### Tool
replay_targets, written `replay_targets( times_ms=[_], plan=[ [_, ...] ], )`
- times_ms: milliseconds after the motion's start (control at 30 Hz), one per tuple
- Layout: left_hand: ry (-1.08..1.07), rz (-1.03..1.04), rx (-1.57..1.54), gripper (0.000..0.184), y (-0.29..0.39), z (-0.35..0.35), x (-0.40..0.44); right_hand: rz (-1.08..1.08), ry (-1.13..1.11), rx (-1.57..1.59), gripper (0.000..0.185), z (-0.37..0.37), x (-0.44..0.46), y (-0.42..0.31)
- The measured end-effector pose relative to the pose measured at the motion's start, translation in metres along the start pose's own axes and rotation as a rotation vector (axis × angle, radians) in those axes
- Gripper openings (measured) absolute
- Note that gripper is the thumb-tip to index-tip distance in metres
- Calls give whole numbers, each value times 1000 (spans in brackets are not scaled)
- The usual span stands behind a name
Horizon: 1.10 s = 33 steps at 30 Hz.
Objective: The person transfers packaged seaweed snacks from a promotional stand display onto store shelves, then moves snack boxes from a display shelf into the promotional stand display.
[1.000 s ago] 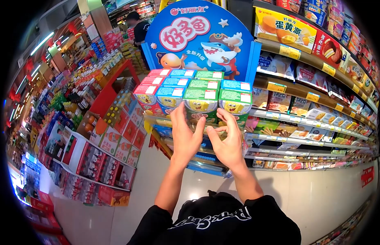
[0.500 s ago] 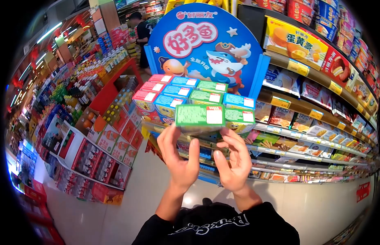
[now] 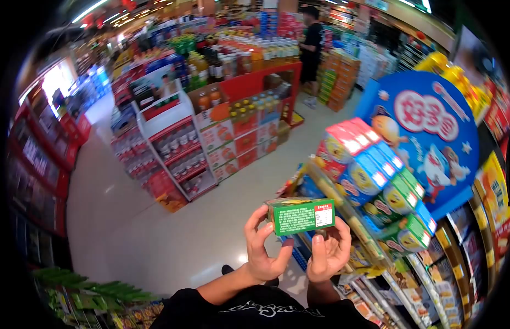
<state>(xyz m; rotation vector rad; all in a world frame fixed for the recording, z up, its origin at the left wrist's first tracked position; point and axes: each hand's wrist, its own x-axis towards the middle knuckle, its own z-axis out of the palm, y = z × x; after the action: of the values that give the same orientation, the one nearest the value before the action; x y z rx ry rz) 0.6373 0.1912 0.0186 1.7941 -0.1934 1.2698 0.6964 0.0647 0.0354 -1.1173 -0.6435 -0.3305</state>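
Note:
A small green snack box [image 3: 299, 218] is held up in front of my chest, its printed side with a white and red label panel facing me. My left hand [image 3: 267, 249] grips its left end, fingers behind and along the edge, thumb below. At the right end, my right hand [image 3: 329, 252] has its curled fingers against the box, with the thumb raised under it. Beyond my hands to the right, red, blue and green snack boxes [image 3: 370, 164] stand stacked in front of a round blue display board [image 3: 458, 148].
Shelves of packaged goods [image 3: 425, 285] run along the right. Ahead on the left stands a drinks display [image 3: 178, 148] with bottles and cartons. A person in dark clothes [image 3: 311, 52] stands farther back in the aisle. Pale floor [image 3: 134, 236] lies between the displays.
My view has turned left, so the blue board and stacked boxes now sit at the right. The green box has come away from the stack, between my hands.

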Motion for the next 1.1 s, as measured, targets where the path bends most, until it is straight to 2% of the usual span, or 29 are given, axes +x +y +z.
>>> replay_targets(
  times_ms=[67, 200, 333, 533, 667, 800, 933, 1100],
  plan=[
    [32, -14, 30, 86, -10, -32, -3, 74, -15, 7, 48, 36, -4, 10],
    [120, -37, 138, 86, -35, -104, -1, 103, -186, 8, 43, 111, -10, 33],
    [300, -113, 301, 79, -58, -175, -3, 177, -351, 37, 39, 188, -28, 58],
    [343, -146, 516, 74, -79, -276, 1, 248, -448, 181, 39, 290, -62, 95],
    [406, -232, 612, 69, -98, -320, 3, 280, -526, 195, 41, 339, -74, 118],
    [420, -320, 628, 65, -122, -346, 8, 255, -634, 140, 43, 378, -67, 152],
    [404, -509, 560, 66, -166, -367, 16, 325, -741, 134, 46, 411, -45, 203],
    [501, -740, 316, 67, -244, -388, 47, 435, -866, 183, 48, 452, -3, 277]
  ],
)
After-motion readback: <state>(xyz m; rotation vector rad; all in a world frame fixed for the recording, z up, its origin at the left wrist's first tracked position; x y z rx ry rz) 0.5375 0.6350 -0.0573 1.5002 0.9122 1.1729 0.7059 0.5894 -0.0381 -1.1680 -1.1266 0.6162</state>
